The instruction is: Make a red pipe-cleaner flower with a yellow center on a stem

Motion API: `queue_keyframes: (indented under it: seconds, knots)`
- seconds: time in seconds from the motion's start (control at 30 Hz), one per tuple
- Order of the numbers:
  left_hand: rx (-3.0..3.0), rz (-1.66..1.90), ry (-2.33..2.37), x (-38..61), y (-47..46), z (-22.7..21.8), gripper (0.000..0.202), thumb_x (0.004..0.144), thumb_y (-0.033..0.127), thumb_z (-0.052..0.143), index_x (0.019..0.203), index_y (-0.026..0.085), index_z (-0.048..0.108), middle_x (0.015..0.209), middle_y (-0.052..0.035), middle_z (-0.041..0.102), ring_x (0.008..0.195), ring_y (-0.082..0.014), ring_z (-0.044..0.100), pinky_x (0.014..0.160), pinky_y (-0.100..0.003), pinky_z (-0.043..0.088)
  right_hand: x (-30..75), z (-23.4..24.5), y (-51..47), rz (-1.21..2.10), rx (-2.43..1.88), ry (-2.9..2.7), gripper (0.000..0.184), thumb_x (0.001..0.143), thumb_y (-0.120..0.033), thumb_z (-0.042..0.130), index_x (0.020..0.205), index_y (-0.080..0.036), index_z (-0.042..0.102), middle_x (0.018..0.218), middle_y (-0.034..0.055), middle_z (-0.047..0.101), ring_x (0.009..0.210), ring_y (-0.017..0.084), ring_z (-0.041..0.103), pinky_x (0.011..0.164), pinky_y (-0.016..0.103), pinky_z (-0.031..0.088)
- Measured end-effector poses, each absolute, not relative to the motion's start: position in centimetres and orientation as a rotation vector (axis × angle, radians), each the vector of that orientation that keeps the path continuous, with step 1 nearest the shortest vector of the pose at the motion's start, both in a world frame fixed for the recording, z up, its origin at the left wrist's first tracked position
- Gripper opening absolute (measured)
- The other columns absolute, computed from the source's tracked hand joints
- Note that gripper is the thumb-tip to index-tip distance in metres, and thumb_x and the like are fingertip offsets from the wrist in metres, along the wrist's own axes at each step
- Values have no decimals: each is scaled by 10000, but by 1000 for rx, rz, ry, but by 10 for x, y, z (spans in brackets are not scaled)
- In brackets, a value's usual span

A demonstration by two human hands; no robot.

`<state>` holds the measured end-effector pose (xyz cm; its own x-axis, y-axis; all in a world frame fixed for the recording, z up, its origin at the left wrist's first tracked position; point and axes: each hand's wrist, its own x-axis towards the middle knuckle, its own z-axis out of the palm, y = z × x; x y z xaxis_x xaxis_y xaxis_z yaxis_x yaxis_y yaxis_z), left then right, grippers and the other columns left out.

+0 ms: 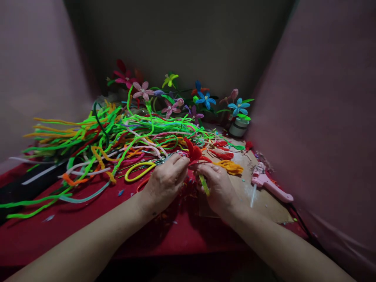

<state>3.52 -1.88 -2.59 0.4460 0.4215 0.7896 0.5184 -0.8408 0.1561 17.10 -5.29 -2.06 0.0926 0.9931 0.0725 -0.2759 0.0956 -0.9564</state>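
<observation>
My left hand (169, 176) is closed, its fingertips pinching a red fuzzy pipe-cleaner flower (193, 152) that sticks up above them. Close beside it on the right, my right hand (219, 184) is closed around a slim yellow-green tool or stick (204, 185); its far end is hidden by the fingers. The two sets of fingertips nearly meet at the base of the red flower. Just beyond my right hand lie orange-yellow looped pipe cleaners (232, 167) and red petal pieces (221, 154). Left of my left hand is a smooth yellow loop (140, 172).
Piled pipe cleaners (117, 133) in green, orange and pink cover the left and back. Finished flowers (206, 100) stand behind, some near a small jar (238, 127). A pink glue gun (272, 187) rests on cardboard (243, 196) at right, over red cloth (123, 231).
</observation>
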Motion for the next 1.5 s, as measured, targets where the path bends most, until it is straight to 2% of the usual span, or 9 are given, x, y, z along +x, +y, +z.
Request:
queue_keyframes:
  seconds: [0.17, 0.37, 0.5, 0.67, 0.8, 0.97, 1.1, 1.33, 1.5]
  knots:
    - [-2583, -1487, -896, 36, -15, -31, 115, 861, 74, 472, 876, 170, 532, 718, 13, 549, 640, -104, 545, 590, -209, 430, 169, -20, -51, 1412, -936, -691, 69, 589, -224, 628, 577, -164, 597, 524, -48, 459, 442, 63, 308, 407, 214, 217]
    - [-2624, -1157, -862, 34, -17, -38, 123, 887, 94, 411, 951, 140, 506, 823, -53, 563, 758, -157, 573, 694, -275, 485, 170, -23, -50, 1397, -943, -703, 82, 631, -225, 598, 591, -154, 608, 509, -52, 440, 442, 61, 293, 398, 206, 202]
    - [-2664, -939, -899, 31, -20, -36, 175, 900, 89, 359, 965, 125, 517, 880, -84, 563, 761, -157, 588, 673, -268, 501, 166, -23, -51, 1361, -891, -722, 122, 626, -214, 632, 543, -150, 568, 524, -47, 474, 477, 63, 352, 440, 203, 268]
    - [-2630, -780, -867, 30, -21, -36, 176, 908, 122, 355, 934, 138, 528, 849, -70, 567, 684, -143, 577, 593, -242, 480, 164, -20, -53, 1444, -872, -703, 192, 596, -260, 687, 529, -159, 538, 477, -69, 443, 438, 57, 314, 429, 213, 237]
    - [-2618, -932, -833, 31, -21, -36, 175, 915, 157, 370, 827, 166, 521, 744, -26, 539, 593, -116, 529, 538, -220, 435, 165, -22, -53, 1465, -888, -735, 212, 615, -289, 693, 534, -156, 549, 480, -65, 461, 447, 61, 347, 448, 222, 253]
    - [-2557, -1195, -804, 34, -22, -28, 156, 894, 139, 412, 776, 176, 507, 717, -17, 562, 630, -118, 547, 572, -217, 440, 166, -24, -55, 1415, -913, -697, 84, 563, -195, 672, 583, -156, 600, 553, -52, 534, 515, 77, 433, 505, 217, 315]
    - [-2558, -1294, -779, 35, -23, -25, 134, 867, 107, 451, 775, 175, 520, 694, -7, 558, 642, -119, 553, 586, -216, 435, 165, -24, -56, 1436, -891, -648, 77, 557, -159, 674, 601, -164, 611, 555, -59, 542, 522, 76, 449, 529, 214, 339]
    - [-2659, -1567, -1057, 40, -25, -28, 89, 847, 111, 502, 852, 146, 584, 723, -5, 620, 627, -98, 576, 581, -199, 431, 166, -25, -53, 1442, -826, -572, 100, 562, -176, 714, 638, -156, 652, 576, -44, 606, 508, 75, 486, 483, 206, 351]
    - [-2775, -1684, -1435, 41, -24, -23, 111, 837, 164, 509, 848, 170, 620, 616, 38, 588, 522, -93, 526, 511, -203, 407, 166, -23, -53, 1430, -793, -529, 118, 567, -172, 731, 664, -180, 663, 615, -48, 625, 526, 71, 501, 437, 190, 325]
